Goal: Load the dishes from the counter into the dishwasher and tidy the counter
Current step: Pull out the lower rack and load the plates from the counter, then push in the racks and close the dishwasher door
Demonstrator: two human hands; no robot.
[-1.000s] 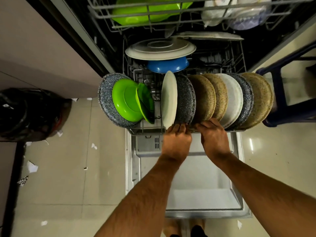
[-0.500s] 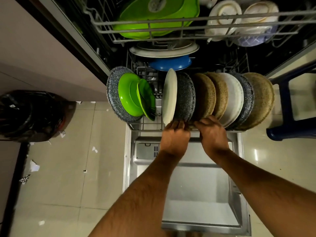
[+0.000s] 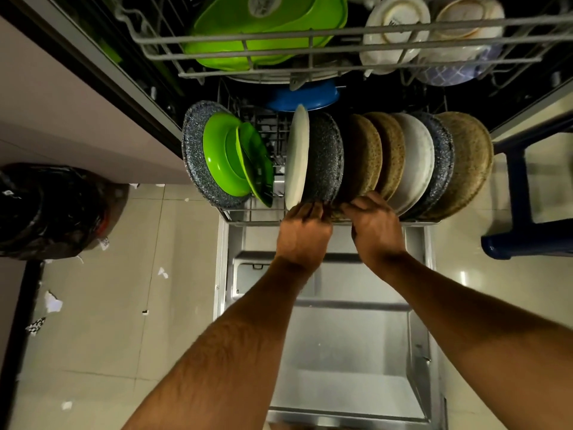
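Both hands were at the near edge of the lower rack (image 3: 248,216), which stood out over the open dishwasher door (image 3: 341,352). The left hand (image 3: 305,234) and the right hand (image 3: 376,232) each curled their fingers over the rack's front rail. Plates (image 3: 412,159) stood upright in a row across it.

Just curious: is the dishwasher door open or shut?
Open: the dishwasher door lies flat below the lower rack, loaded with upright plates.
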